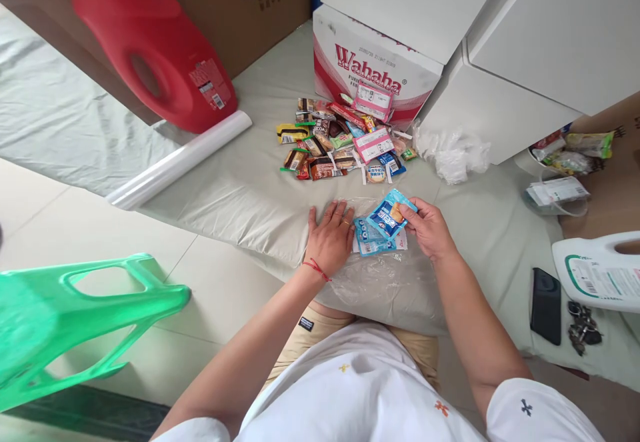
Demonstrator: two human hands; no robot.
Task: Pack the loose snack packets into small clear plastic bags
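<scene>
The left hand (330, 235) lies flat on a clear bag (380, 282) on the sheet-covered floor, with its fingers straight and close together. The right hand (429, 229) pinches a blue packet (389, 215) by its right edge between thumb and fingers, holding it tilted just over a second packet (367, 241) that lies on the bag. A snack pile (340, 142) sits farther off, before a Wahaha box (370, 69). A phone (545, 305) and keys (583, 327) lie near right.
</scene>
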